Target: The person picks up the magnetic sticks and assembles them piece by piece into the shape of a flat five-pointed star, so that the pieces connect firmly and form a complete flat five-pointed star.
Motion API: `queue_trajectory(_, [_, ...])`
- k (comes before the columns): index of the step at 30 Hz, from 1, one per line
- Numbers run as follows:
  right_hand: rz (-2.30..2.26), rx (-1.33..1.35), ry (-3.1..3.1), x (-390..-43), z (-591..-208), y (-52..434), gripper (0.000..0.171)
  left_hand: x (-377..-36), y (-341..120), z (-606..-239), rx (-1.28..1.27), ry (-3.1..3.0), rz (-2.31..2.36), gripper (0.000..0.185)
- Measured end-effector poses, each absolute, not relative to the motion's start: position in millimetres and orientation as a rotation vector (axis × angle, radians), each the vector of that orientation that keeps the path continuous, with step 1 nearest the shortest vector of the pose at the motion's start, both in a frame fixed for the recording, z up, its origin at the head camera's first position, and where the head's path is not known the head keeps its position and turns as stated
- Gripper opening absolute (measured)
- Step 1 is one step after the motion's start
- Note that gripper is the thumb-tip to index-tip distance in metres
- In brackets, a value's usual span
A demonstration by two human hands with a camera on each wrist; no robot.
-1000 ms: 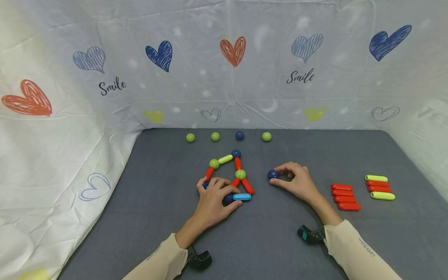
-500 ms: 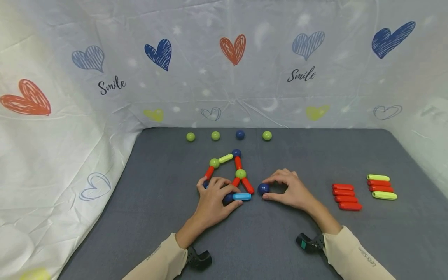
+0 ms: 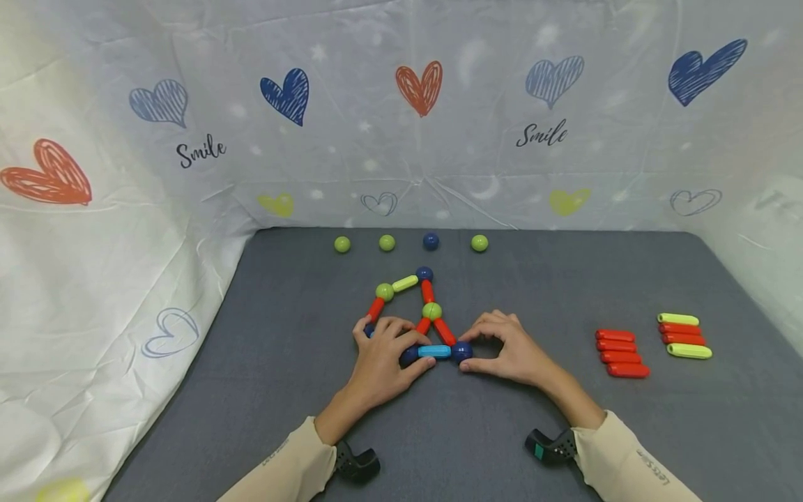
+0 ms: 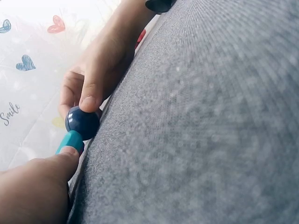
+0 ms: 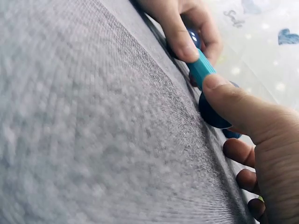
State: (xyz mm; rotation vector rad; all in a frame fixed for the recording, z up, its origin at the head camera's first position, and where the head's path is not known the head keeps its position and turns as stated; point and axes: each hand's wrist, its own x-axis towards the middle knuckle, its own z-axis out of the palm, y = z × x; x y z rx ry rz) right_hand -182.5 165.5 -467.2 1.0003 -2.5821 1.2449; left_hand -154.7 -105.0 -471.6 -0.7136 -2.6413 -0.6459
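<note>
Currently the right hand (image 3: pixel 511 352) pinches a dark blue ball (image 3: pixel 462 351) between thumb and fingers, touching the right end of the light blue rod (image 3: pixel 434 351). Left hand (image 3: pixel 383 355) curls over the figure's other blue ball (image 3: pixel 409 356), thumb on the rod's left end. Judged partly built: four loose balls (image 3: pixel 387 242) lie behind the rod, red sticks (image 3: pixel 617 353) well right of it.

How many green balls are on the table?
5. Three lie loose in the far row: green ball one, green ball two, green ball three. Two sit in the stick figure: upper left joint and middle joint. More may be hidden under the hands.
</note>
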Motion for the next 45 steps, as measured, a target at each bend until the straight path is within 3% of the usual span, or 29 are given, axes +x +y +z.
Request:
queue_trajectory(6, [1.248,1.002,-2.574,-183.1,-470.1,164.1,0.036,-154.1,-105.1,-470.9,-0.715,-2.643,-0.667,0.02])
queue_trajectory(12, [1.365,1.02,-2.512,-185.0,-470.7,165.3,0.027,-154.4,-106.3,-470.1,-0.737,-2.621,-0.7,0.02])
queue_trajectory(22, [1.279,1.175,-2.538,-181.7,-466.6,160.4,0.036,-156.3,-109.8,-469.3,-0.912,-2.605,-0.721,0.019])
queue_trajectory(35, [1.369,1.189,-2.528,-182.2,-468.4,161.2,0.033,-155.3,-108.0,-466.9,-0.937,-2.606,-0.753,0.021])
queue_trajectory(45, [1.461,1.039,-2.555,-179.4,-467.7,160.9,0.032,-153.3,-108.3,-467.7,-0.815,-2.649,-0.82,0.049])
